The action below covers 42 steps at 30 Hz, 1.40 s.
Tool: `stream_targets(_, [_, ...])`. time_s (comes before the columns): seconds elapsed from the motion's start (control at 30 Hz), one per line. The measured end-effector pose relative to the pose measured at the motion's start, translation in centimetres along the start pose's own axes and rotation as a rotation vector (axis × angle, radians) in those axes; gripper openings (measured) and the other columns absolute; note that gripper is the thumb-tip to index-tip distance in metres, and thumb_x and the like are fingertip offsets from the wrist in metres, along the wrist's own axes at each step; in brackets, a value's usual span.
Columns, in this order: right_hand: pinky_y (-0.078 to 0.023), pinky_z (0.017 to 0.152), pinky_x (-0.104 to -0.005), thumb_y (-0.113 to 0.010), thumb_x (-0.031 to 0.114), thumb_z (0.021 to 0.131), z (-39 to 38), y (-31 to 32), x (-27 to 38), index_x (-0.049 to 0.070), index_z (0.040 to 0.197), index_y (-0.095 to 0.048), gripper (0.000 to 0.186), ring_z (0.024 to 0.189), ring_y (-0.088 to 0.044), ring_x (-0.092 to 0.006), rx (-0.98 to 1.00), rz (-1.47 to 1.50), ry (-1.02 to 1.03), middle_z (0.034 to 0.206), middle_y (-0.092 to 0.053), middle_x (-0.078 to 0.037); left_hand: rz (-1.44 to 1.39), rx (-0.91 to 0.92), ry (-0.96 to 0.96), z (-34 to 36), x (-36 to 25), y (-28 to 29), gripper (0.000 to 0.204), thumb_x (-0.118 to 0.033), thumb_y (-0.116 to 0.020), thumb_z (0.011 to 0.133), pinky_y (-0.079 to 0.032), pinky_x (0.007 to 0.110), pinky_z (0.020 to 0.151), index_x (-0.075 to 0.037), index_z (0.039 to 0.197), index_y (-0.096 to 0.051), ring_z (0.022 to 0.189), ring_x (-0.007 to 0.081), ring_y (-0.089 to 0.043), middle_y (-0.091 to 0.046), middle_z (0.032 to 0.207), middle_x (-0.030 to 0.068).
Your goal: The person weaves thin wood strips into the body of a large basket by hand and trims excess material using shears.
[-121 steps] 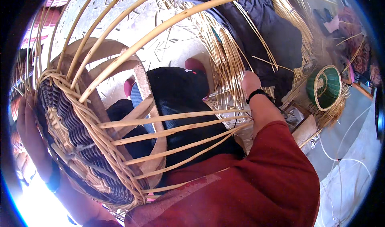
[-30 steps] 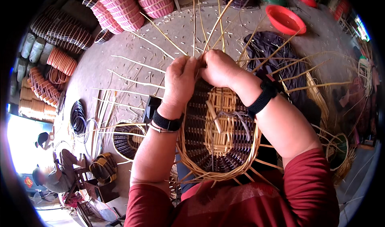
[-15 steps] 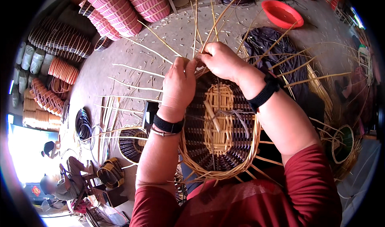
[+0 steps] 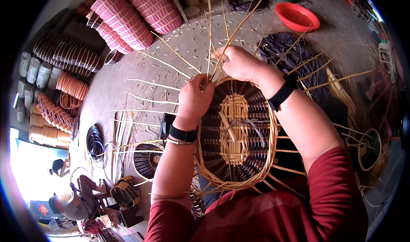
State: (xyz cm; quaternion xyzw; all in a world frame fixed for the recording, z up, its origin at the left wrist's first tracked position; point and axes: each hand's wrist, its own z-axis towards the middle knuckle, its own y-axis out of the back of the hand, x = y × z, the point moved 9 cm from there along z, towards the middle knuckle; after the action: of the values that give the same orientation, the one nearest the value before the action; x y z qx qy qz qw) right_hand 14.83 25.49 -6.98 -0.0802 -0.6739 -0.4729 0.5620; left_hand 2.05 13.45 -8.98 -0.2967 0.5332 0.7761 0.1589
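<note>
Left hand is pinching canes near their base at the far rim of the oval basket, fingers closed; right hand is hovering just above, fingers part-bent by a slanting cane, can't tell if they're gripping it. Basket is sitting right in front of the red shirt, open side up, with a short stick lying inside.
</note>
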Motion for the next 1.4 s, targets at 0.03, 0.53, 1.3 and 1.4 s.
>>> stream_targets(0.03, [-0.055, 0.098, -0.0375, -0.058, -0.003, 0.089, 0.3, 0.4, 0.6, 0.007, 0.124, -0.077, 0.041, 0.114, -0.072, -0.0271, -0.026, -0.192, 0.054, 0.117, -0.078, -0.016, 0.013, 0.010, -0.007, 0.1, 0.0, -0.2, 0.031, -0.027, -0.070, 0.093, -0.057, 0.048, 0.088, -0.007, 0.115, -0.076, 0.097, 0.0374, -0.073, -0.076, 0.102, 0.0174])
stream_targets(0.53, [-0.053, 0.108, -0.0440, -0.056, 0.004, 0.091, -2.6, 0.7, 0.0, 0.001, 0.111, -0.077, 0.030, 0.120, -0.067, -0.0381, 0.134, -0.560, 0.336, 0.124, -0.072, -0.020, 0.034, 0.026, -0.119, -0.1, -1.5, -1.3, 0.025, -0.022, -0.064, 0.095, -0.054, 0.050, 0.096, -0.012, 0.109, -0.082, 0.104, 0.0405, -0.067, -0.070, 0.102, 0.0182])
stream_targets(1.3, [-0.060, 0.072, -0.0331, -0.073, 0.027, 0.106, 1.9, 0.8, -3.6, 0.002, 0.111, -0.072, 0.025, 0.081, -0.074, -0.0183, 0.373, 0.522, -0.405, 0.093, -0.076, -0.006, 0.121, 0.020, -0.129, 0.3, -1.4, -1.6, 0.024, -0.026, -0.060, 0.101, -0.056, 0.051, 0.091, -0.011, 0.109, -0.078, 0.101, 0.0411, -0.069, -0.073, 0.102, 0.0169])
stream_targets(1.4, [-0.061, 0.069, -0.0332, -0.069, 0.024, 0.108, 2.2, 1.6, -3.7, 0.000, 0.109, -0.071, 0.024, 0.080, -0.074, -0.0187, 0.348, 0.479, -0.441, 0.094, -0.075, -0.009, 0.054, -0.042, -0.043, 0.1, -1.1, -1.3, 0.023, -0.027, -0.065, 0.100, -0.057, 0.050, 0.088, -0.012, 0.110, -0.079, 0.097, 0.0403, -0.072, -0.075, 0.100, 0.0164])
